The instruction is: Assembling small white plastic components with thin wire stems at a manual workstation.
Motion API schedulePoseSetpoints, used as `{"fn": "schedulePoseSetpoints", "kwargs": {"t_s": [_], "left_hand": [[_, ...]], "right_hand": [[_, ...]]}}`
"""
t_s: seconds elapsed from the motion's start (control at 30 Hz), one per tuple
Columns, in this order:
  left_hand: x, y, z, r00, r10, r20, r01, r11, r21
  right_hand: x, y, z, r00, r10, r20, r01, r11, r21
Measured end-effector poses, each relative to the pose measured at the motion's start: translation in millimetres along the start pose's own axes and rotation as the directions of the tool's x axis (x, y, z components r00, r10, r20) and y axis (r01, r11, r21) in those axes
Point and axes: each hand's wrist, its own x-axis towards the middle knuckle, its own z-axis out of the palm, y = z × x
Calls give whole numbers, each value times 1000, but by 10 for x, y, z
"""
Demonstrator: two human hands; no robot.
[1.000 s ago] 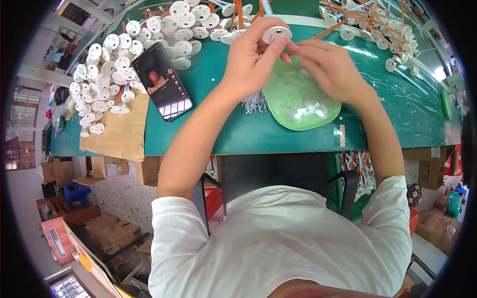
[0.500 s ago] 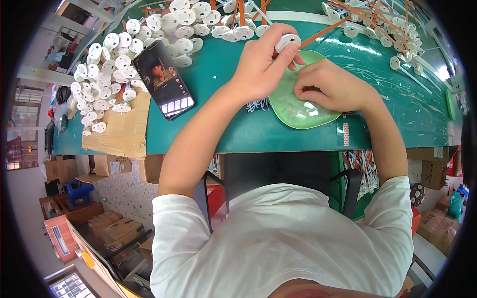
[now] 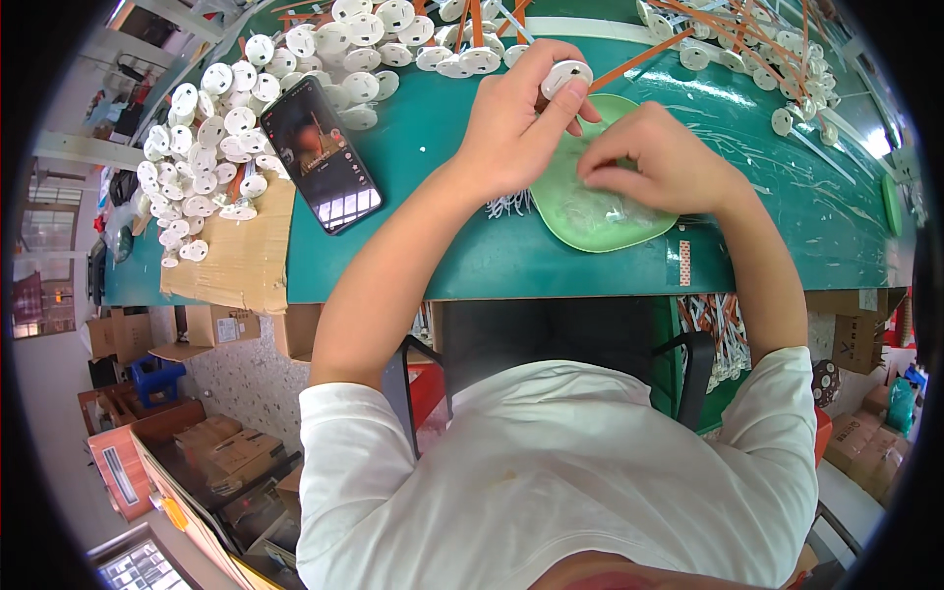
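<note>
While the left hand (image 3: 513,133) clamps a round white plastic-looking disc (image 3: 566,78) between thumb and fingers at the upper centre of the frame, the right hand (image 3: 661,162) is over a shallow, rounded green dish (image 3: 556,202) just right of centre — its fingers curled, though whether their tips pinch anything I cannot tell. A flat orange strip (image 3: 644,59) slants from near the disc toward the upper right. Upper left, a black phone (image 3: 320,152) lies beside clustered white discs (image 3: 211,133).

Left grip (image 3: 511,133) holding disc (image 3: 563,76), right grip (image 3: 674,162) over dish (image 3: 582,232)
</note>
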Motion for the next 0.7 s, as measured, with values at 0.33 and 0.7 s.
{"fn": "schedulePoseSetpoints", "kwargs": {"t_s": [0.33,0.7], "left_hand": [[9,-34,-38,997,44,-70,-36,994,105],[12,-22,-17,994,81,-68,-69,985,159]], "right_hand": [[0,42,3,926,260,-275,-174,938,301],[3,-55,-15,894,283,-348,-172,933,317]]}}
